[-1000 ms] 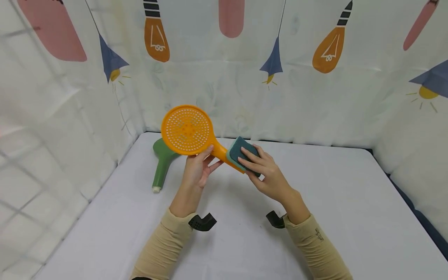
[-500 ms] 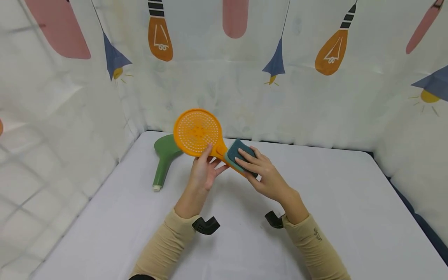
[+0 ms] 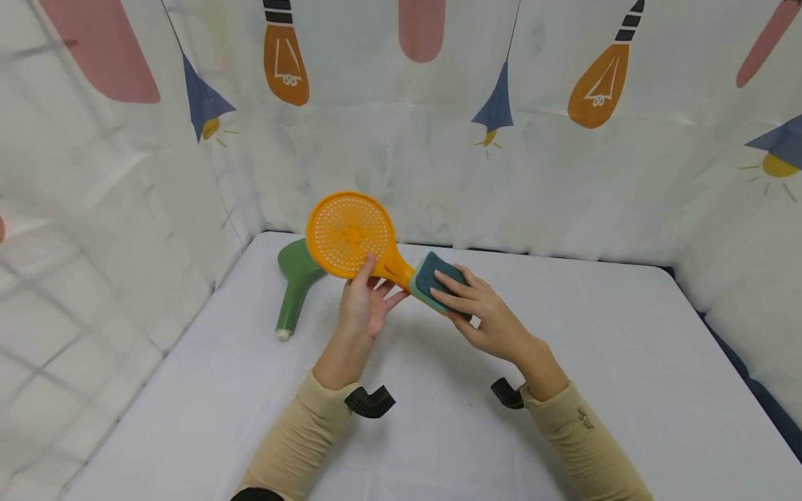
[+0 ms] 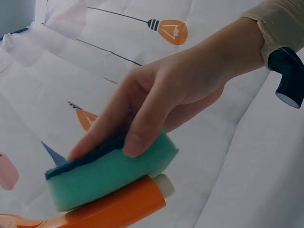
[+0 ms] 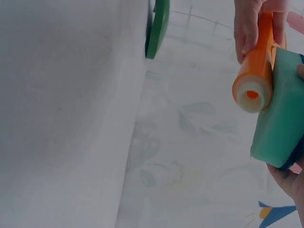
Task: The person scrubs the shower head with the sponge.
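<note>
An orange shower head [image 3: 351,233] with a round, perforated face is held above the table, its handle slanting down to the right. My left hand [image 3: 362,306] grips it near the neck, the thumb on the rim of the face. In my right hand [image 3: 491,316] is a two-layer sponge [image 3: 431,270], pinched between fingers and thumb. Its light green foam [image 4: 109,175] presses along the handle, while the dark scouring side faces my fingers. The right wrist view shows the handle's pale hollow end [image 5: 251,99] sticking out beside the sponge.
A green shower head [image 3: 291,306] lies on the white table [image 3: 438,417] at the far left, partly hidden behind the orange one. White patterned curtains [image 3: 388,153] stand behind the table and along its sides.
The orange shower head has shifted right and slightly down. Along its handle the sponge came nearer the round face, then slid back toward the handle's end. Both hands keep their hold.
</note>
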Action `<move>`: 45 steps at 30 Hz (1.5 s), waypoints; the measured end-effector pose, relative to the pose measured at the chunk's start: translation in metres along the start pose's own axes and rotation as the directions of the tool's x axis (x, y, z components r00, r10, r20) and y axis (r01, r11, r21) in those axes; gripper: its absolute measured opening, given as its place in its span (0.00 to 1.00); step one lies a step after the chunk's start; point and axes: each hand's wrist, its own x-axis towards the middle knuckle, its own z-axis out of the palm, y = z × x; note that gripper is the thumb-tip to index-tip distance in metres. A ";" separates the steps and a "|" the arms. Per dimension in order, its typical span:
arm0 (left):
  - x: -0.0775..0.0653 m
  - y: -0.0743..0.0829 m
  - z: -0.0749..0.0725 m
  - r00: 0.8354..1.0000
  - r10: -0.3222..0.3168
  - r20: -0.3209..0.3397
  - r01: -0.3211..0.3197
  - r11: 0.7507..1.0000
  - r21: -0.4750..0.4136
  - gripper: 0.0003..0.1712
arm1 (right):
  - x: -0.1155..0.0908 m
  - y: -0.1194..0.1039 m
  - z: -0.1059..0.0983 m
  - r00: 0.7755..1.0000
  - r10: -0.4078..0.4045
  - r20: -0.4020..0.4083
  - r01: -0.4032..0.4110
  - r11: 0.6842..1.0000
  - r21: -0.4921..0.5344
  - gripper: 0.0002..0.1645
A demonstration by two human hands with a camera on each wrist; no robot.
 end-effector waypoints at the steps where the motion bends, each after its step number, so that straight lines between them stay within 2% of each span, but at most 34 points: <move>1: 0.000 0.002 0.000 1.000 0.007 -0.009 -0.007 1.000 -0.010 0.26 | -0.002 0.000 -0.002 1.000 -0.007 -0.003 0.007 1.000 0.007 0.35; 5: 0.002 0.007 -0.003 1.000 0.021 -0.019 -0.022 0.999 -0.028 0.26 | -0.005 0.002 -0.005 0.999 -0.036 -0.024 0.036 0.999 0.026 0.37; 8: 0.001 0.008 -0.003 1.000 0.026 -0.007 -0.026 1.000 -0.006 0.26 | 0.000 0.002 -0.002 0.998 -0.039 -0.046 0.040 0.999 0.028 0.36; 13: -0.002 0.008 -0.003 1.000 0.025 0.013 -0.025 0.999 0.025 0.25 | 0.021 -0.001 0.013 0.998 -0.013 -0.068 0.017 0.998 0.055 0.32; 17: -0.003 0.008 -0.003 0.999 0.022 0.027 -0.023 0.999 0.040 0.25 | 0.039 -0.008 0.020 0.995 -0.041 -0.086 0.045 0.998 0.040 0.29; 21: -0.002 0.010 -0.003 0.999 0.037 0.030 -0.038 0.999 0.037 0.23 | 0.041 -0.011 0.018 0.993 -0.102 -0.062 0.100 0.995 -0.020 0.29; 24: 0.000 0.013 -0.001 0.999 0.027 0.019 -0.027 0.999 0.020 0.24 | 0.035 -0.009 0.012 0.993 -0.114 -0.014 0.113 0.993 -0.020 0.29; 29: 0.001 0.018 -0.002 1.000 0.012 0.001 -0.012 1.000 -0.013 0.25 | 0.018 0.000 0.004 0.994 -0.112 0.000 0.112 0.993 0.042 0.31; 34: 0.000 0.020 -0.003 0.999 0.031 0.023 -0.031 1.000 -0.005 0.26 | 0.009 0.008 0.002 0.997 -0.072 -0.011 0.072 0.989 0.125 0.32; 41: -0.002 0.017 -0.003 0.997 0.045 0.061 -0.046 0.999 0.029 0.25 | 0.023 0.009 0.005 1.000 0.005 -0.020 0.000 0.976 0.217 0.29; 45: -0.003 0.015 -0.002 0.995 0.025 0.096 -0.030 0.998 0.054 0.25 | 0.037 0.009 0.007 0.999 0.001 -0.042 0.010 0.962 0.273 0.30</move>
